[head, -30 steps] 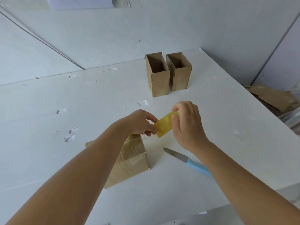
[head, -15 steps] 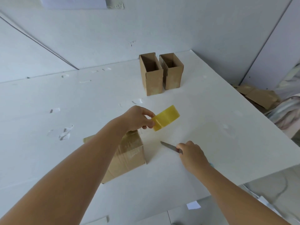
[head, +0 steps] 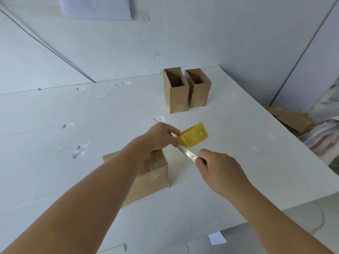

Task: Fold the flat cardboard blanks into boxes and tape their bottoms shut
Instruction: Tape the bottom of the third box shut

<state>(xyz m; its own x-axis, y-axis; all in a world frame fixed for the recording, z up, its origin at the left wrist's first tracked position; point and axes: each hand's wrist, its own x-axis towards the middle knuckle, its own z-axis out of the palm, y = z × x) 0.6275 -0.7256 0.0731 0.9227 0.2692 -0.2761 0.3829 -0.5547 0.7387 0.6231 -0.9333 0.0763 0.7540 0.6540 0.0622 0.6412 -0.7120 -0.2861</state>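
Two boxes (head: pixel 187 89) stand upright at table (head: pixel 55 110) far side, open tops up — look finished. Third box (head: pixel 148 173) lies near, under left arm, tape across its bottom. Left hand (head: pixel 161 136) pinches tape roll (head: pixel 194 136) just above it; right hand (head: pixel 218 171) grips knife (head: pixel 187 154), blade tip at roll's underside — judged: cutting strip free. Flat blanks (head: pixel 291 118) wait beyond table's right edge.
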